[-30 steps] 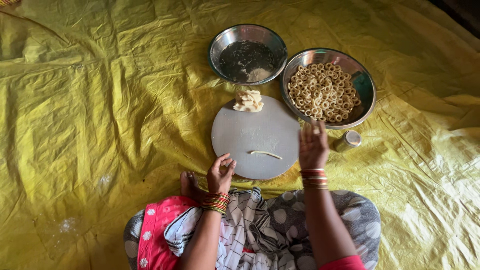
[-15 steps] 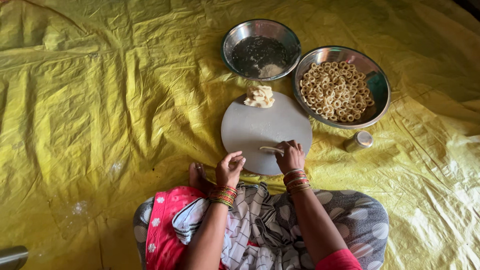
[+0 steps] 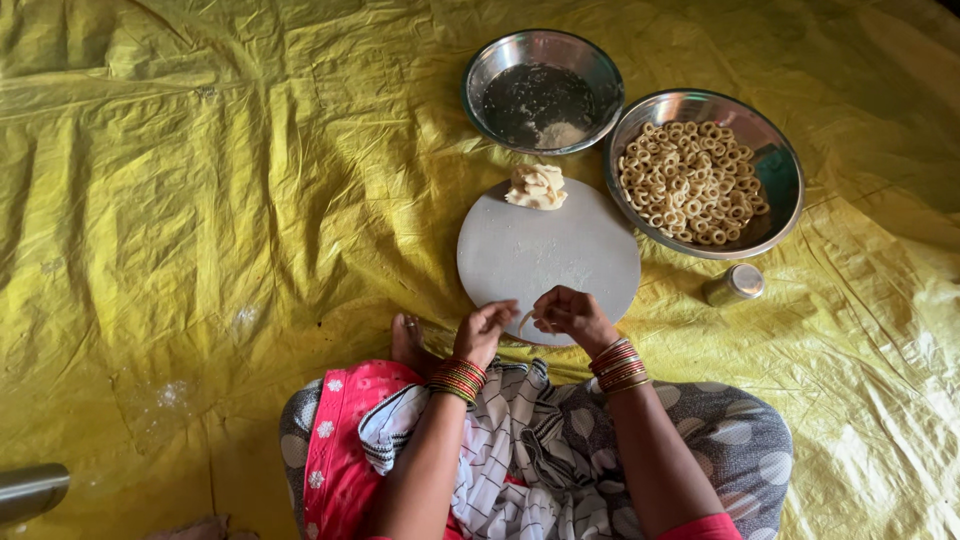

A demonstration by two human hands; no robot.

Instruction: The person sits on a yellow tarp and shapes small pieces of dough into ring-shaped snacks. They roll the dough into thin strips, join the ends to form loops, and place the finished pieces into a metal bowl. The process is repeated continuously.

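A round grey board [image 3: 548,245] lies on the yellow sheet in front of my crossed legs. My left hand [image 3: 484,328] and my right hand [image 3: 570,314] meet at its near edge, both pinching a thin pale dough strip [image 3: 524,321] between the fingertips. A lump of pale dough [image 3: 536,187] sits at the board's far edge. To the right, a steel bowl [image 3: 785,175] holds several small dough rings [image 3: 690,182].
A second steel bowl [image 3: 490,70] with dark liquid and a bit of pale powder stands beyond the board. A small steel cup [image 3: 733,285] lies right of the board. The yellow tarpaulin [image 3: 220,180] covers the floor. A metal object [image 3: 30,490] shows at the bottom left.
My right hand came back from the bowl of rings, picked the dough strip off the board, and my left hand rose to join it at the board's near edge.
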